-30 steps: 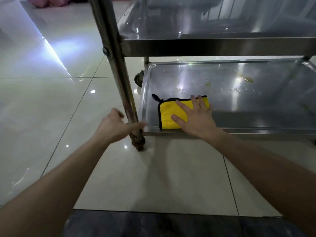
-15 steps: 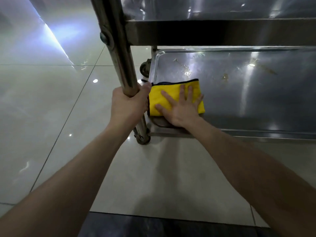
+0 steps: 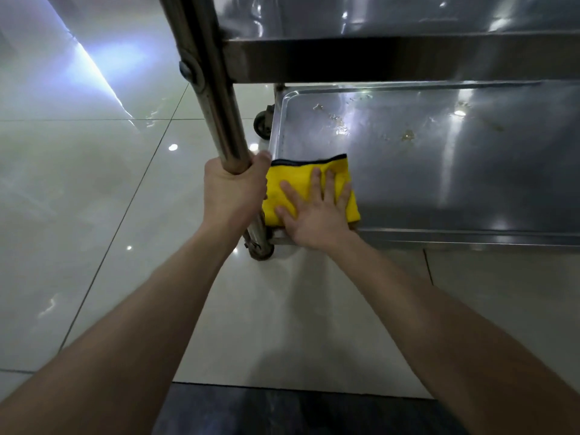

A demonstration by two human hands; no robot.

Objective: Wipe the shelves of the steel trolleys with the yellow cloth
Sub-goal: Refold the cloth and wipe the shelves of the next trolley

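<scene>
The person's left grip [image 3: 233, 191] was wrapped tight round the trolley's round steel upright post [image 3: 213, 98], probably to stop the whole thing rolling on its small dark castors [image 3: 262, 124] during the wipe. The right grip [image 3: 314, 215] lay flat with its fingers spread and straight. It was pressing the folded yellow microfibre cloth with dark edging [image 3: 284, 177] onto the shiny steel bottom shelf [image 3: 455, 189], in the shelf's 7 o'clock corner, just beside the post. Flat palm for even pressure, I'd guess. Brownish dried specks [image 3: 407, 135] sat at the cloth's 1 o'clock, so most of that shelf looked not yet wiped.
</scene>
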